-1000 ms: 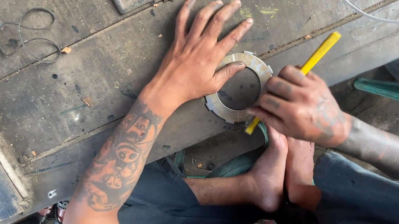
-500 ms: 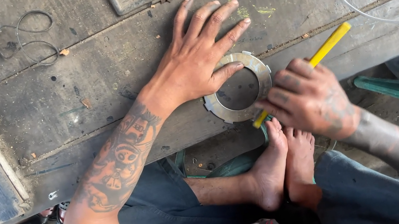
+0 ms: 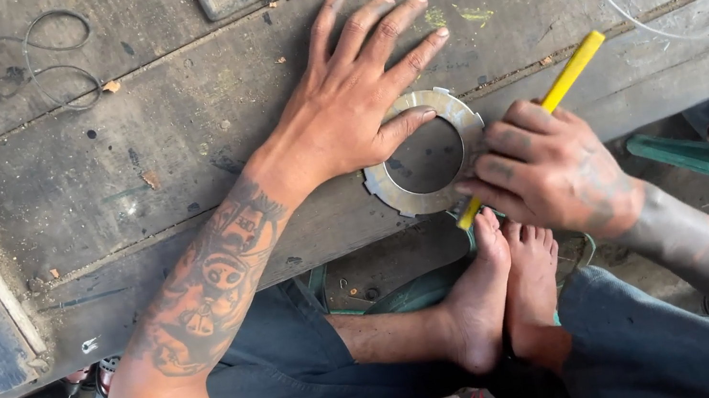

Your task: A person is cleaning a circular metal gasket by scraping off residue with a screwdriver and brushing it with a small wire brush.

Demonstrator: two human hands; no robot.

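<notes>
On the worn wooden desk [image 3: 126,171], the left hand [image 3: 353,107] lies flat with fingers spread wide, thumb pinning the notched metal ring [image 3: 425,155] near the front edge. Just to the right, the right hand [image 3: 549,170] is curled around a yellow pencil [image 3: 570,73], tip at the ring's rim. I'd say keep that ring pressed dead steady and the pencil tight against the edge.

pencil [image 3: 573,71] tip hidden, ring [image 3: 424,153] partly covered
</notes>
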